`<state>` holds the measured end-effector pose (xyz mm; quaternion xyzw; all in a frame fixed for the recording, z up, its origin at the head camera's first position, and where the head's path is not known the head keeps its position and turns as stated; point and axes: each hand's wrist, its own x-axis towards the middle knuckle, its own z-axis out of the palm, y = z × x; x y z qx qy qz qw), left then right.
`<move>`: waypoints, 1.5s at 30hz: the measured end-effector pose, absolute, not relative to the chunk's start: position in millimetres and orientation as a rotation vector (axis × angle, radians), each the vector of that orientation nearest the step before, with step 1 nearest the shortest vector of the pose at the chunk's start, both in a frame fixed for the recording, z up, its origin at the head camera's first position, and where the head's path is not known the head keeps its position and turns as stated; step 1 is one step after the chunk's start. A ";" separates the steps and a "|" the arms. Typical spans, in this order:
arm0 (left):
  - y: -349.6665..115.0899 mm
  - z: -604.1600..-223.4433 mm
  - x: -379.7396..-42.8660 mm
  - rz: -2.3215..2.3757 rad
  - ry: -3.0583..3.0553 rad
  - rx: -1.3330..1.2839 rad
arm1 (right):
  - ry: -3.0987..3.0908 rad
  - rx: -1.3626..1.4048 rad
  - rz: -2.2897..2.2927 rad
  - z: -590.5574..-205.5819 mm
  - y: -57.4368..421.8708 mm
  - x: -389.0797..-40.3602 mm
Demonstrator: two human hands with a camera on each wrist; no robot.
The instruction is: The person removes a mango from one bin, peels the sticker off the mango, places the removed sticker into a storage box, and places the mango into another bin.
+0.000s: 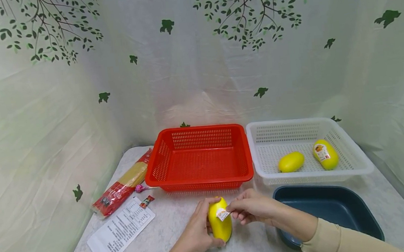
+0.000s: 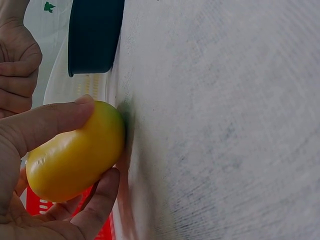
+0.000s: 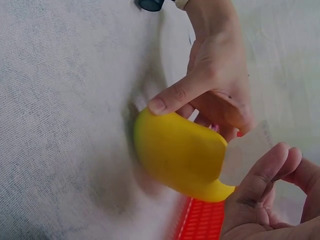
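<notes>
A yellow mango (image 1: 222, 231) is held on end close over the table, gripped by my left hand (image 1: 197, 230) with the thumb near its lower end and fingers round the far side. In the left wrist view, that lower end of the mango (image 2: 107, 125) looks greenish. My right hand (image 1: 252, 207) pinches the edge of a white sticker (image 1: 221, 214) between thumb and fingertip. Seen from the right wrist, the sticker (image 3: 245, 156) stands out from the skin, with its pale back showing and one edge against the fruit.
Behind the hands stand a red basket (image 1: 201, 185) and a white basket (image 1: 314, 177) holding two mangoes, one with a sticker (image 1: 321, 151). A dark blue tray (image 1: 328, 203) lies under my right forearm. Left are a noodle pack (image 1: 120, 190), a printed sheet (image 1: 122, 231) and a small red packet (image 1: 147, 201).
</notes>
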<state>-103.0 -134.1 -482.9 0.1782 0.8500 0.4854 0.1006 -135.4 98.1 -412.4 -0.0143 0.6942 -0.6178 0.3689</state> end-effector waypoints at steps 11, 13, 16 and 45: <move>-133.0 -482.4 -103.7 1.410 2.514 0.509 | 1.815 -0.045 -1.585 -408.5 99.1 -136.8; -132.7 -482.4 -103.8 1.410 2.514 0.512 | 1.823 -0.046 -1.584 -407.3 99.1 -137.1; -132.3 -482.2 -104.4 1.414 2.513 0.512 | 1.833 -0.061 -1.584 -403.5 99.9 -137.4; -138.8 -487.7 -108.1 1.401 2.548 0.444 | 2.209 -0.240 -1.523 -376.1 143.8 -147.9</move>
